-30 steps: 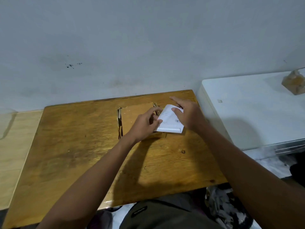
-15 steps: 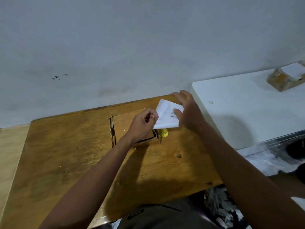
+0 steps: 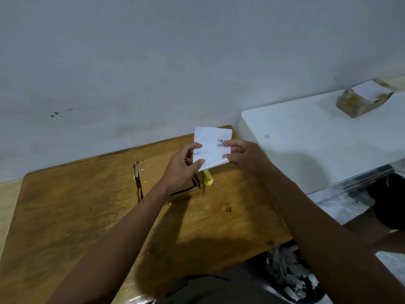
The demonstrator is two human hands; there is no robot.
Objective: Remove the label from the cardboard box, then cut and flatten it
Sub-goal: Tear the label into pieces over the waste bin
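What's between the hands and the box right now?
The label: both the left hand and the right hand hold it up above the box. It must be put down first. The yellow cutter lies beside the box, partly under the label.

The label [image 3: 213, 148] is now off the box [image 3: 162, 172] and held up clear above it, printed face toward the camera, where a second ago it lay half-peeled on the lid. Both hands rise with it: the left hand [image 3: 184, 166] pinches its left edge, the right hand [image 3: 245, 155] its right. A yellow cutter [image 3: 207, 177] now shows beside the box.
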